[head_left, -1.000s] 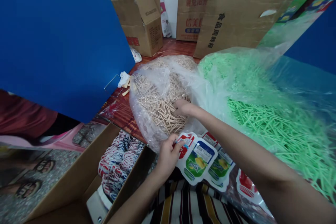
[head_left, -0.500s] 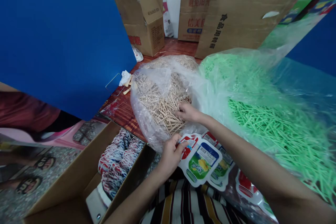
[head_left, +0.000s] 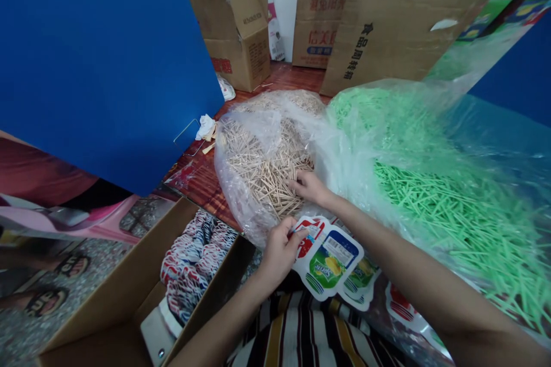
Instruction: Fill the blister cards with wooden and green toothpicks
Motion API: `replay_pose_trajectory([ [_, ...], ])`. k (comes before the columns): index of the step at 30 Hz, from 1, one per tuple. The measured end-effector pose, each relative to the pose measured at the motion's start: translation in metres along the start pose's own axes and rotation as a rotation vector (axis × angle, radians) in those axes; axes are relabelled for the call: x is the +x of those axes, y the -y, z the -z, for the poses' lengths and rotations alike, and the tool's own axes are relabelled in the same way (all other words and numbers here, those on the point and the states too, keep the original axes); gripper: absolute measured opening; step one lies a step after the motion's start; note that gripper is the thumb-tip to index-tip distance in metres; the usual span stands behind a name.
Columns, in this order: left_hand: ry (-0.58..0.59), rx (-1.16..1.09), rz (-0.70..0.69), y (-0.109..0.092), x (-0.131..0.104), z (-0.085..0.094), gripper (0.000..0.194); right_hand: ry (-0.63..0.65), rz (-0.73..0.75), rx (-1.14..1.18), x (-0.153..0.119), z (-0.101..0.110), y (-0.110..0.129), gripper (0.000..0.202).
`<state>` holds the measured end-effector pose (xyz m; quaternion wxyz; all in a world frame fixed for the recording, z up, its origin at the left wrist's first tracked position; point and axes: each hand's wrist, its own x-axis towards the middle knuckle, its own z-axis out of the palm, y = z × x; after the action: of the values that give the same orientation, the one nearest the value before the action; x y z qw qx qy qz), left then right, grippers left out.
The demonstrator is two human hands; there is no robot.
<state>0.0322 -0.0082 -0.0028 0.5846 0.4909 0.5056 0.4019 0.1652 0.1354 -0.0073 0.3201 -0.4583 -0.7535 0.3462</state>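
Observation:
My left hand [head_left: 279, 249] pinches a flat package [head_left: 329, 264] with red and green printed sections, one reading Sprite, above my striped clothing. Further printed packages [head_left: 361, 284] lie partly beneath it. At the right side of an open clear bag [head_left: 235, 195] of pale wooden sticks [head_left: 275, 178], my right hand [head_left: 309, 186] has its fingers bent together at the sticks. Whatever is between those fingertips is too small to tell. Beside that bag, on the right, is a larger clear bag holding green sticks [head_left: 447, 212].
An open cardboard box [head_left: 107, 292] at lower left holds stacked packages [head_left: 193, 264] and a pale object. Cardboard boxes [head_left: 232, 34] stand at the back. A blue panel [head_left: 107, 57] fills the upper left. A person's feet [head_left: 47, 301] show at far left.
My right hand has shifted very slightly at the wooden sticks. The printed package in my left hand has moved up a little.

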Motion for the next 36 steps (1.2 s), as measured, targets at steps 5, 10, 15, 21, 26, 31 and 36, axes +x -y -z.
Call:
replay_pose_trajectory([
  [5, -0.046, -0.083, 0.002, -0.007, 0.0, -0.002, 0.021, -0.047, -0.069, 0.083, -0.003, 0.003, -0.003, 0.035],
  [10, -0.107, -0.141, 0.034, -0.009, 0.003, -0.002, 0.02, -0.067, -0.129, 0.243, -0.007, 0.007, 0.0, 0.04],
  [15, -0.105, -0.288, 0.051, -0.004, 0.008, 0.0, 0.02, -0.128, -0.229, 0.492, -0.018, 0.017, 0.016, 0.039],
  [21, -0.084, -0.319, 0.042, -0.001, 0.013, -0.005, 0.02, -0.228, -0.329, 0.89, -0.042, 0.042, 0.037, 0.034],
  [26, -0.054, -0.358, 0.094, -0.002, 0.014, -0.014, 0.022, -0.224, -0.196, 0.839, -0.066, 0.058, 0.055, 0.033],
  [31, -0.024, -0.374, 0.093, -0.008, 0.016, -0.02, 0.022, -0.088, -0.123, 0.688, -0.084, 0.061, 0.064, 0.03],
  [36, -0.022, -0.335, 0.071, -0.008, 0.017, -0.023, 0.021, 0.02, -0.139, 0.645, -0.089, 0.058, 0.066, 0.028],
])
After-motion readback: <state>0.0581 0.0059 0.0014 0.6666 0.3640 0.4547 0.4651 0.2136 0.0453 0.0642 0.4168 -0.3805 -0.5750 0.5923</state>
